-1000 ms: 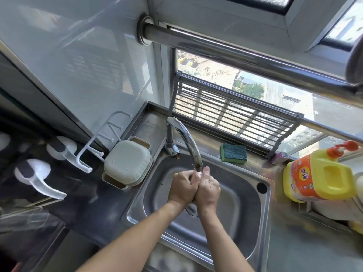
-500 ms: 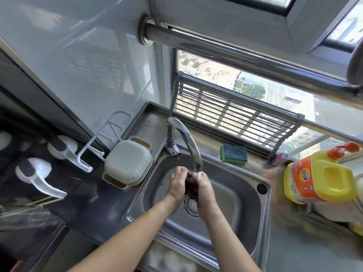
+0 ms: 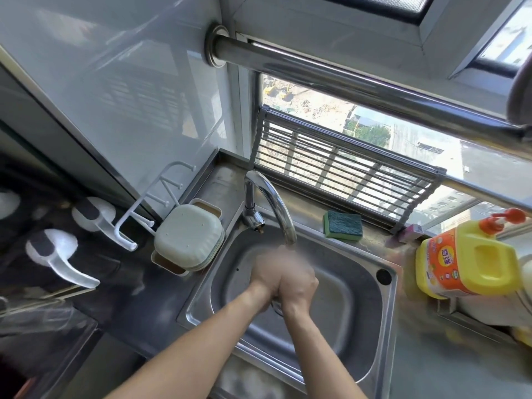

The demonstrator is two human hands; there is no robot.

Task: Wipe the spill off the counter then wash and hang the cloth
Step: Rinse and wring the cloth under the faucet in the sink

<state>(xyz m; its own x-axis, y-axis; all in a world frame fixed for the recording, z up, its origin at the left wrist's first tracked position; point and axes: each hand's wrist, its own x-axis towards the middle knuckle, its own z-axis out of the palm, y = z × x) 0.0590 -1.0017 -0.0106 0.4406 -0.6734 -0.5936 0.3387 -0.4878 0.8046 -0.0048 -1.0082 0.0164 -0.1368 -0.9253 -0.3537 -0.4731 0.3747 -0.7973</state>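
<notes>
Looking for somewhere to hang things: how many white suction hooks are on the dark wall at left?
2: upper suction hook beside the white rack, lower suction hook below-left. More may sit beyond the left edge.

Tight room at the sink, open basin on the right

My hands, left (image 3: 266, 273) and right (image 3: 298, 280), sit pressed together just under the tap (image 3: 273, 205), whose spout arches right over them and blocks any lift straight up. The sink (image 3: 385, 321) lies bare to the right and near me, so I can pass there. At the left rim a cream box (image 3: 188, 240) and a white hook rack (image 3: 135, 214) crowd the way. Far side holds a sponge (image 3: 343, 226); a yellow bottle (image 3: 469, 257) stands right.
</notes>
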